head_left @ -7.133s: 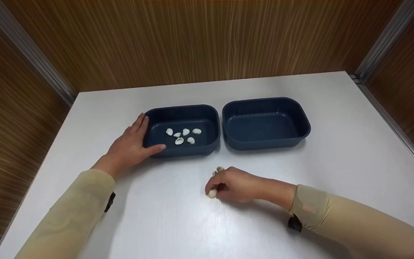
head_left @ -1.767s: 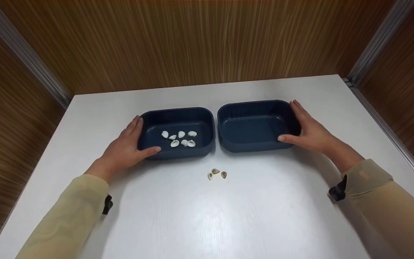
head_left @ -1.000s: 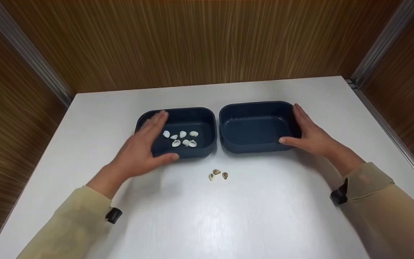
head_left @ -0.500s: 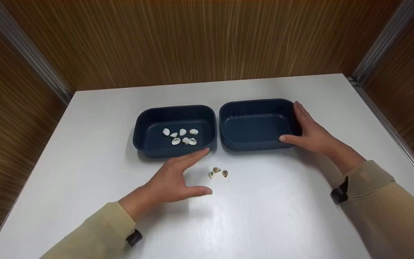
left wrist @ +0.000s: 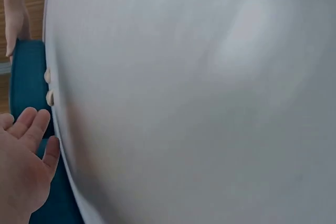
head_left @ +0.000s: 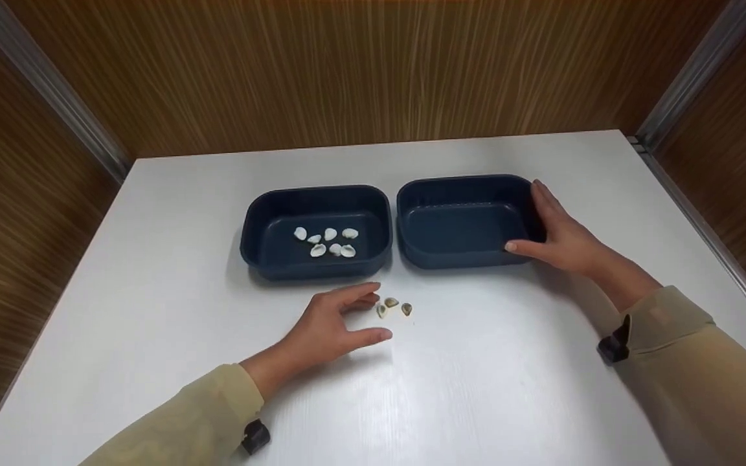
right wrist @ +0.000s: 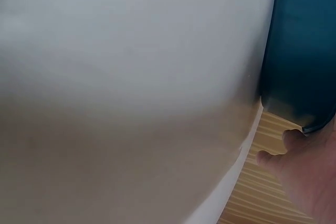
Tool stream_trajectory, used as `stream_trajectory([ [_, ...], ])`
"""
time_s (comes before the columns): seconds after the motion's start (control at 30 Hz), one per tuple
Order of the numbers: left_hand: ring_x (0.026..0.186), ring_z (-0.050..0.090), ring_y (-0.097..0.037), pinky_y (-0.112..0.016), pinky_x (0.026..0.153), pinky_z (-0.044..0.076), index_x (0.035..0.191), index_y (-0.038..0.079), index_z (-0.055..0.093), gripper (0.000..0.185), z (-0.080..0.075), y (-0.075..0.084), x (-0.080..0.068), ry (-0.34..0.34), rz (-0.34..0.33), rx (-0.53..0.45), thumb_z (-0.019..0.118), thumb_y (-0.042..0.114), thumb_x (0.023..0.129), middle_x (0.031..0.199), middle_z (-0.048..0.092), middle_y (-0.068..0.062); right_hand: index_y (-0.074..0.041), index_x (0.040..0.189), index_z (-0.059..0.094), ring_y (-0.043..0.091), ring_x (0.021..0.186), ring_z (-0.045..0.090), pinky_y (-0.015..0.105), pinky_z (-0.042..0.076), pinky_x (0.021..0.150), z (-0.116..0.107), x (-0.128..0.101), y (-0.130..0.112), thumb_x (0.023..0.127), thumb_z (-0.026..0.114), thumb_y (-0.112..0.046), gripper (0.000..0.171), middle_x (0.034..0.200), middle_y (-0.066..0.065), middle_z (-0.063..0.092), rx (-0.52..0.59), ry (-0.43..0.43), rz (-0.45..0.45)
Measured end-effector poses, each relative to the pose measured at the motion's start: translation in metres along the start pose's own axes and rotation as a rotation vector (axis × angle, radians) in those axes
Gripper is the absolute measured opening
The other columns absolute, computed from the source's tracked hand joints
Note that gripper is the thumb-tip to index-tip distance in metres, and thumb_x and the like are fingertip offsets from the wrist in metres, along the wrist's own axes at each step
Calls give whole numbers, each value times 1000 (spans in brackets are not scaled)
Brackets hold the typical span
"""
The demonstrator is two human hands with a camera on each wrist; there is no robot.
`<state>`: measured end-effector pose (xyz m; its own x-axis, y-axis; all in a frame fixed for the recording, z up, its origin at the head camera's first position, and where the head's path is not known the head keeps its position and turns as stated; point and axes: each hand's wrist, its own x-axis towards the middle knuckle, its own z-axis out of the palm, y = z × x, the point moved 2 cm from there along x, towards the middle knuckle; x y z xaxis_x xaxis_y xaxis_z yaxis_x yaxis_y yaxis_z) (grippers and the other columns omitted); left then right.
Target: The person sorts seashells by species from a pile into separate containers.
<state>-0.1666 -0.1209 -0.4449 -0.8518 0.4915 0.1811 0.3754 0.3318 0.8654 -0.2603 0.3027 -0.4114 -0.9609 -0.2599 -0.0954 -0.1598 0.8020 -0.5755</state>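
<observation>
Three small brownish seashells (head_left: 391,302) lie on the white table in front of two dark blue boxes. My left hand (head_left: 321,327) is just left of them, thumb and fingers apart, with nothing between. In the left wrist view its palm (left wrist: 26,169) shows, and two shells (left wrist: 50,98) sit beyond the fingertips. My right hand (head_left: 570,243) rests against the right end of the right box (head_left: 470,260), fingers straight along the side and thumb over the front rim. That box's inside is bare. Several white seashells (head_left: 330,234) lie in the left box (head_left: 318,268).
The boxes stand side by side with a narrow gap. Behind the white table (head_left: 476,388) rises a wood-grain panel (head_left: 373,77), with more panels at left and right. A black strap piece (head_left: 256,437) hangs at the left cuff.
A seashell went from my right hand into the left box; that hand then moved to the right box. My left hand left the left box and came forward and right, beside the brownish shells.
</observation>
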Motion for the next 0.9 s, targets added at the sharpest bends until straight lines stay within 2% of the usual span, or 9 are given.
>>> stream_trajectory([
  [0.27, 112, 68, -20, -42, 100, 54, 138, 5, 70, 60, 1, -12, 7, 51, -45, 25, 92, 28, 86, 118, 73, -5, -21, 169, -15, 33, 163, -8, 66, 8, 126, 0, 1, 0, 96, 73, -57, 121, 177, 2, -17, 1, -4, 15],
  [0.53, 105, 62, -15, -35, 92, 51, 127, 10, 77, 46, 6, -18, 10, 56, -62, 65, 92, 26, 86, 114, 68, 1, -20, 170, -14, 33, 163, -7, 67, 8, 126, 1, 0, 1, 95, 75, -55, 121, 177, 3, -17, 6, 8, 4],
  [0.9, 114, 63, -18, -42, 103, 51, 122, 11, 79, 38, 10, -18, 11, 62, -77, 100, 90, 23, 87, 120, 64, 2, -19, 170, -13, 35, 163, -7, 68, 8, 125, 1, 0, 3, 95, 76, -53, 121, 177, 3, -16, 12, 15, 13],
])
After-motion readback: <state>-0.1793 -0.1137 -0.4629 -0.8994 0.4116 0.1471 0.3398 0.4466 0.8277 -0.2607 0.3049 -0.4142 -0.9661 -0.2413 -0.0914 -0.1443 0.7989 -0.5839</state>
